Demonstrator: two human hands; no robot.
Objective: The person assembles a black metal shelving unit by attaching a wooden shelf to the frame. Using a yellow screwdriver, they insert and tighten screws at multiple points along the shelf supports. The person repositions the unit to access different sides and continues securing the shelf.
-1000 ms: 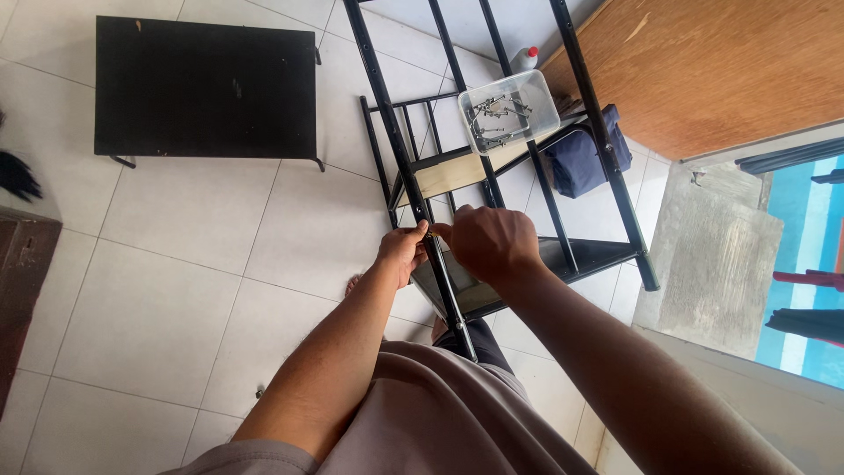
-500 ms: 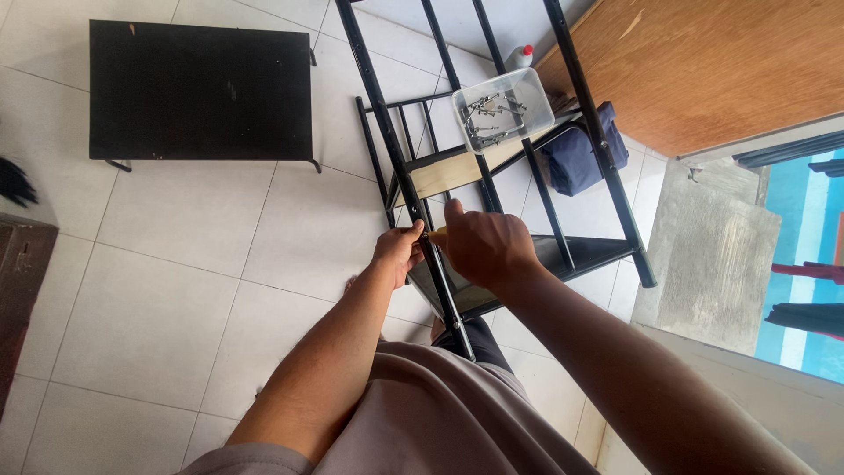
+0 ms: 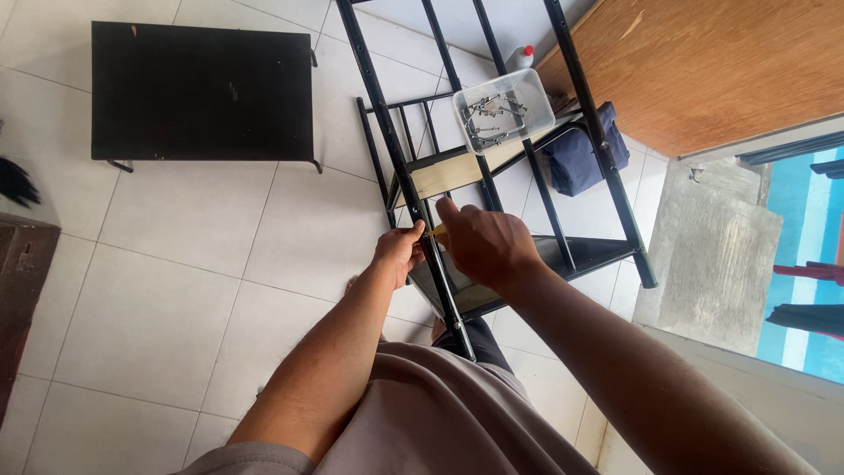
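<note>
A black metal shelf frame (image 3: 387, 132) with upright posts and a dark lower shelf stands on the tiled floor in front of me. My left hand (image 3: 397, 253) is wrapped around the nearest upright post. My right hand (image 3: 482, 243) is closed at the same post, just right of the left hand, with a small yellow-tipped tool (image 3: 437, 231) showing between the fingers. A clear plastic tray (image 3: 503, 109) holding several screws rests on a pale wooden shelf board (image 3: 448, 173) in the frame.
A black panel (image 3: 202, 92) lies flat on the white tiles at upper left. A dark blue bag (image 3: 580, 149) sits beside the frame, a wooden surface (image 3: 703, 62) is at upper right, and a small white bottle (image 3: 520, 58) stands behind the tray.
My right hand has shifted slightly, with its fingers pointing further up the post. My left hand stays on the post. The view has tilted a little.
</note>
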